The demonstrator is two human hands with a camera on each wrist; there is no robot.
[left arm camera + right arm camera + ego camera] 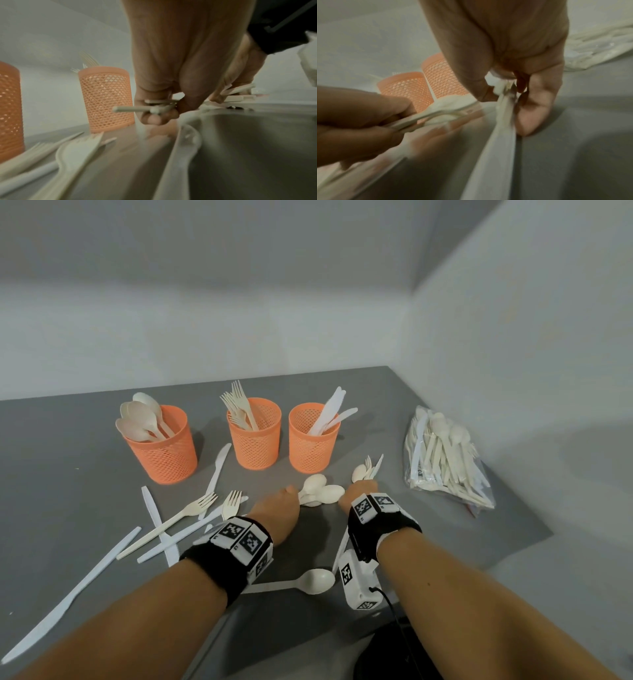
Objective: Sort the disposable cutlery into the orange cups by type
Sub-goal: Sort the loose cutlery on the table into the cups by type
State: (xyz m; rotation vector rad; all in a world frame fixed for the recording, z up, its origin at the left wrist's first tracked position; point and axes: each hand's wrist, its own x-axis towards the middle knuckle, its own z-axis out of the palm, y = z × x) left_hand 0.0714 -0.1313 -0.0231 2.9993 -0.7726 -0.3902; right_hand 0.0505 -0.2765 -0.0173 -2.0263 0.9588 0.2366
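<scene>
While my left hand (278, 510) grips a cluster of spoons (320, 489) low over the counter (85, 474), my right hand (356, 491) clutches mixed cutlery (368, 469) near the orange cups (310, 438).

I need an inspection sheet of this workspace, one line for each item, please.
Surface: grey table, loose knives, forks and spoons lying on it.
Job's things: three orange cups; left cup holds spoons, middle cup forks, right cup knives.
Clutter: clear bag of mixed cutlery at the right.
Grippers: left hand grips a bunch of spoons; right hand grips a mixed bunch of cutlery, spoon bowls and a knife tip showing.
Cables: one black cable from the right wrist camera.
Surroundings: plain white walls behind and to the right.
</scene>
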